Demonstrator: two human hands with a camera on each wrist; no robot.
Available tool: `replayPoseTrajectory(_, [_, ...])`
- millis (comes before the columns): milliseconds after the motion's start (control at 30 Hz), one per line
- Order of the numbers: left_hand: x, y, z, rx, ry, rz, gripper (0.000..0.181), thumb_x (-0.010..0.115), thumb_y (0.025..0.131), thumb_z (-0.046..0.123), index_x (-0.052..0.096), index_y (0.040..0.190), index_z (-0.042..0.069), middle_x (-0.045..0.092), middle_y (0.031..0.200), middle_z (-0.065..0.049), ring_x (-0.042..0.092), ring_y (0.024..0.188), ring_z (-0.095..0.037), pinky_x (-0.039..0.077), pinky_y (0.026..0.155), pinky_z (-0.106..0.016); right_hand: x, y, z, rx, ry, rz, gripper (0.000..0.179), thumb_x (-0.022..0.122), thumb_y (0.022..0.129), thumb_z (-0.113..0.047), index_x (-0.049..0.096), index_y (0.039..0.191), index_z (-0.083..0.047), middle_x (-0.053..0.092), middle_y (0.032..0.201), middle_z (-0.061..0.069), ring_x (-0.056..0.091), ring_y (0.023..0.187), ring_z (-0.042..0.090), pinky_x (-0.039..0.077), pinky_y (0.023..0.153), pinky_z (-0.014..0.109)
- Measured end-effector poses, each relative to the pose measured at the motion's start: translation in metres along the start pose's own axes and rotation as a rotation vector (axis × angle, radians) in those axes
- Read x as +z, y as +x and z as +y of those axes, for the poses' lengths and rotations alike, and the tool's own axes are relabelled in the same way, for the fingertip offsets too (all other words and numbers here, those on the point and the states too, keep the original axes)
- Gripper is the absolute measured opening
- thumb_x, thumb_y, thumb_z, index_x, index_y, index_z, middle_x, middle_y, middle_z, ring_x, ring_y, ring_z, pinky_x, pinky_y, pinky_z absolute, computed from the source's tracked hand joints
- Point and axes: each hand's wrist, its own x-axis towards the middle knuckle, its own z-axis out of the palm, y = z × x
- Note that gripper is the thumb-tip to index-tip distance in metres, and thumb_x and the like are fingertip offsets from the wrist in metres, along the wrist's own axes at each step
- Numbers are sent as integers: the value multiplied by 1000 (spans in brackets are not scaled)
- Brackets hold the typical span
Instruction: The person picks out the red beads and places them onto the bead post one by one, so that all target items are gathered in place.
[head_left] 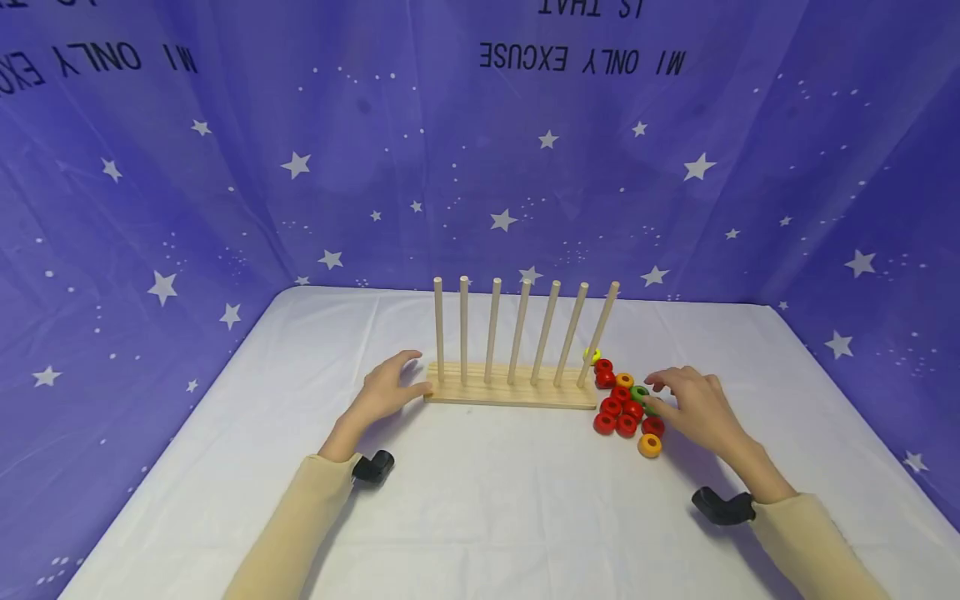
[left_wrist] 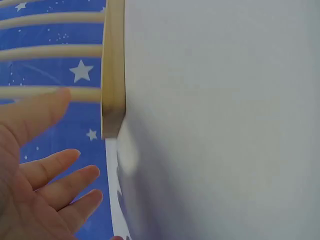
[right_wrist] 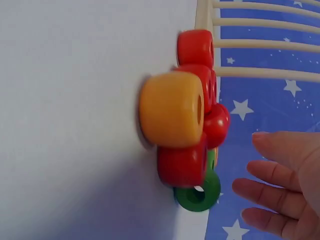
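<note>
Nearest me, two beige sleeves [head_left: 296,521] are stretching over the table's near edge, each carrying a black wrist camera [head_left: 722,507]. Past them, an orange bead [head_left: 643,450] is sitting at the near end of a loose spread of red beads [head_left: 620,431]. The right hand [head_left: 693,408] is hovering just right of these with its fingers loosely bent and apart, holding nothing; a green bead [head_left: 635,395] is lying nearest its thumb. The left hand [head_left: 386,390] is also empty, its thumb and fingers spreading by the left end of a wooden rack [head_left: 480,397]; whether the thumb is touching the wood, I cannot tell. So the rack is resting between the two hands, with the beads lying between its right end and the right hand. Its long axis is running left to right across the table, and its seven bare pegs [head_left: 439,333] are pointing up, those on the right appearing to lean outward. A yellow bead [head_left: 597,354] is showing behind the rightmost peg. Most of the beads are turning their holes upward. A white cloth [head_left: 465,508] is covering the table, creasing lightly, and beyond it a purple backdrop [head_left: 465,179] is hanging around the back and sides, displaying white stars [head_left: 697,167] and upside-down black lettering [head_left: 582,58].
</note>
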Motion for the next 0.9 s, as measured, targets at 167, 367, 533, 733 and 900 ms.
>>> replayPoseTrajectory(167, [8,6,5,43,-46,-43,62,66,86,24,41,137,-1,47,140,-24,39,133,-44,30,109,-56,4,1,-4,12,6,-14,20,72,80,-24,70,92,-8,67,75,0,49,68,15,28,65,29])
replayPoseTrajectory(367, [14,10,8,55,-54,-74,62,66,84,21,42,138,0,52,135,-23,44,129,-43,32,108,-57,7,1,-10,25,29,-32,17,71,80,-22,72,87,-6,68,69,-1,44,60,11,30,61,27])
replayPoseTrajectory(533, [17,11,7,72,-45,-36,55,68,82,18,50,132,2,56,130,-22,51,122,-42,35,103,-60,12,0,-11,43,50,-58,20,71,81,-22,73,90,-4,66,65,-1,42,57,11,30,56,23])
replayPoseTrajectory(733, [20,13,4,81,-91,-22,48,70,80,15,58,125,5,57,131,-18,53,120,-40,34,102,-61,16,1,-11,61,60,-88,28,69,82,-26,73,94,-1,58,56,-3,40,55,11,28,53,22])
replayPoseTrajectory(900, [22,13,0,84,-111,-24,48,70,80,17,59,125,5,54,136,-17,50,125,-40,31,106,-60,16,0,-12,70,61,-110,30,70,81,-26,73,95,0,69,69,4,45,59,12,31,56,23])
